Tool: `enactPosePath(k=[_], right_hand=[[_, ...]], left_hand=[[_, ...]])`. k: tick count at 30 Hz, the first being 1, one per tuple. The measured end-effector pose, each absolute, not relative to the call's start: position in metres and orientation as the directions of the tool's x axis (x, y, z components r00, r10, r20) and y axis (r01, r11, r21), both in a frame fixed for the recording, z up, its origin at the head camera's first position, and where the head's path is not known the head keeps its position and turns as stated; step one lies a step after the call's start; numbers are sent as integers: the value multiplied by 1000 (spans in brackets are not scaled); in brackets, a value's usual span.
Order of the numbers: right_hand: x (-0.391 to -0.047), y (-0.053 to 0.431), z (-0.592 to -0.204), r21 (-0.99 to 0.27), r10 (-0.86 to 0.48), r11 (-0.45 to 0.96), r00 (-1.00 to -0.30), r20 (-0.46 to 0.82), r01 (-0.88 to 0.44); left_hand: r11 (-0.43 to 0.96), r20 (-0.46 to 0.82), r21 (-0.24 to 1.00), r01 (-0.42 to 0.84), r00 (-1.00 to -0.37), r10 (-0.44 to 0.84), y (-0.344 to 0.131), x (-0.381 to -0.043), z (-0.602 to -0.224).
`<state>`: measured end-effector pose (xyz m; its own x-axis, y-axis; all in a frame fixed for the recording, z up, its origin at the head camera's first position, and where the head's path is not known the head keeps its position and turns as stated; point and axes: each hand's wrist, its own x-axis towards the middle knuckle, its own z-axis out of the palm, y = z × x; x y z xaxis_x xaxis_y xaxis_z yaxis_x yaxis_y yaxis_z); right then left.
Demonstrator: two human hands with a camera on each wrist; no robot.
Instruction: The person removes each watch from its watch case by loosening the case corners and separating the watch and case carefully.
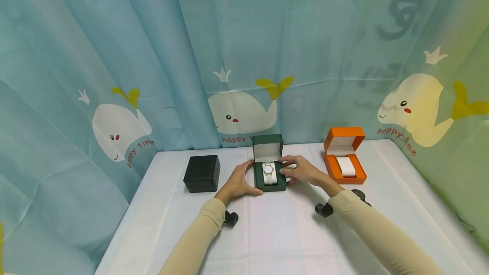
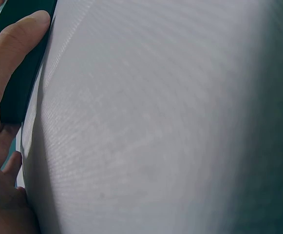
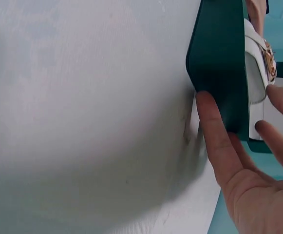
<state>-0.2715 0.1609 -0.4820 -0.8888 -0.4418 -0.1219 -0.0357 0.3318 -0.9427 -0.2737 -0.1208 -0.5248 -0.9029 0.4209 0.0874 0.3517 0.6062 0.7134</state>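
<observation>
A green watch box (image 1: 276, 188) stands with its lid up near the table's back edge. Inside it, a small round-dial watch (image 1: 269, 169) with a light strap sits round a white cushion. My left hand (image 1: 237, 181) holds the box's left side, thumb at the front corner, fingers along the side; the left wrist view shows the thumb (image 2: 17, 41) pressed to the green wall. On the other side is my right hand (image 1: 302, 169), its fingers spread; in the right wrist view one finger (image 3: 214, 126) touches the green side wall and others reach over the inside, close to the watch (image 3: 269, 61).
An orange watch box (image 1: 359, 173), lid up, holds a white cushion (image 1: 346, 166) at the right. A closed black box (image 1: 201, 174) stands at the left. Beside my right sleeve, a dark round thing like a watch (image 1: 358, 193) is partly hidden. A whale-print curtain (image 1: 244, 33) hangs behind the table.
</observation>
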Motion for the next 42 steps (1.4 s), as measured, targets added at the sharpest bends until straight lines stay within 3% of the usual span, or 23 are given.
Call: enactPosePath(k=[17, 42], right_hand=[[-268, 152, -480, -909, -382, 415, -913, -144, -30], [-266, 148, -482, -885, -337, 466, -930, -149, -27]], left_hand=[[599, 106, 708, 374, -895, 434, -121, -272, -522], [626, 34, 705, 332, -899, 437, -120, -272, -518]])
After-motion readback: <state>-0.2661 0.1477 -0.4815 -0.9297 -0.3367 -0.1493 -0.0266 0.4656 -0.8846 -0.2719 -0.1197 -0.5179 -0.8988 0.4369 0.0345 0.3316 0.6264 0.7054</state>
